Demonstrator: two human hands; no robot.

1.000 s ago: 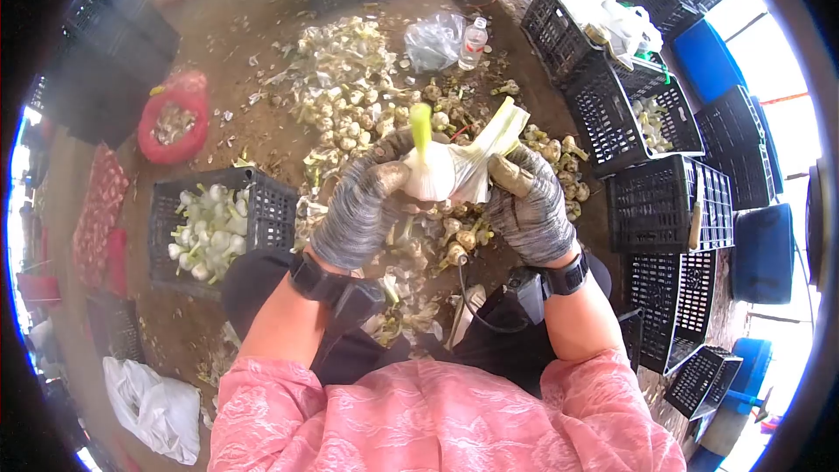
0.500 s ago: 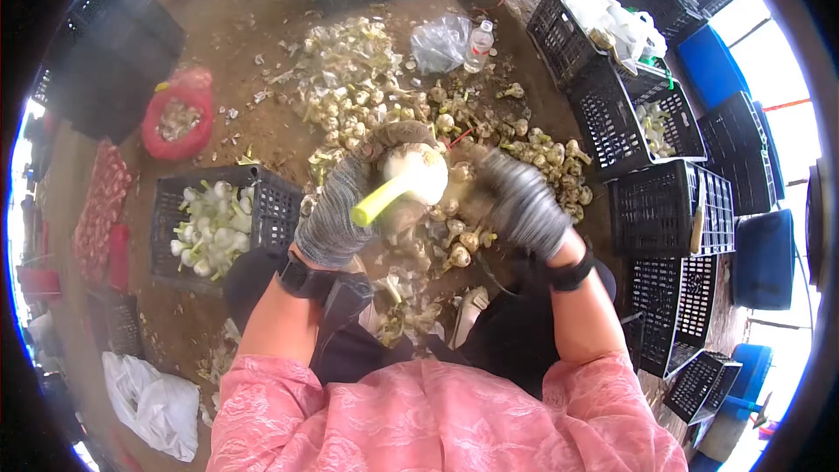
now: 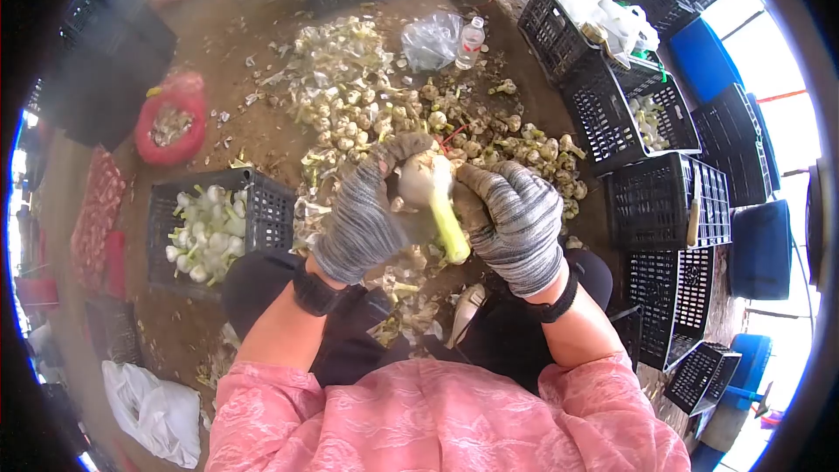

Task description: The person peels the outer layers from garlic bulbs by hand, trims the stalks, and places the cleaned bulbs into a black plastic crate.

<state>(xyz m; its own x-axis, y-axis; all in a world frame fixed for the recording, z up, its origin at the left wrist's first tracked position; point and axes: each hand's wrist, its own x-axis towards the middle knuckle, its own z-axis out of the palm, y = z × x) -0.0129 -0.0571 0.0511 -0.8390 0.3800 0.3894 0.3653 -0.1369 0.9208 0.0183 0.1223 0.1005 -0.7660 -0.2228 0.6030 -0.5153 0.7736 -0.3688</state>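
Note:
A garlic bulb point(image 3: 418, 180) is held up in front of me, its thick green stem point(image 3: 449, 232) pointing down towards my knees. My left hand point(image 3: 360, 214), in a grey striped glove with a dirty fingertip area, is closed round the bulb's left and upper side. On the other side, my gloved right hand point(image 3: 519, 223) has its fingers curled and pressed together against the bulb and stem; what its fingertips pinch is partly hidden. Beneath and beyond both hands lies a heap of untrimmed garlic bulbs point(image 3: 542, 156) on the ground.
At left stands a black crate point(image 3: 271, 210) of cleaned white garlic point(image 3: 208, 232), with a red mesh bag point(image 3: 166, 154) behind it. Peeled skins point(image 3: 336, 57), a plastic bag point(image 3: 432, 42) and a bottle point(image 3: 470, 44) lie ahead. Several black crates point(image 3: 664, 201) line the right side.
The stem has swung from pointing lower left to pointing down and slightly right. My right hand, blurred and apart from the bulb before, has come in against it.

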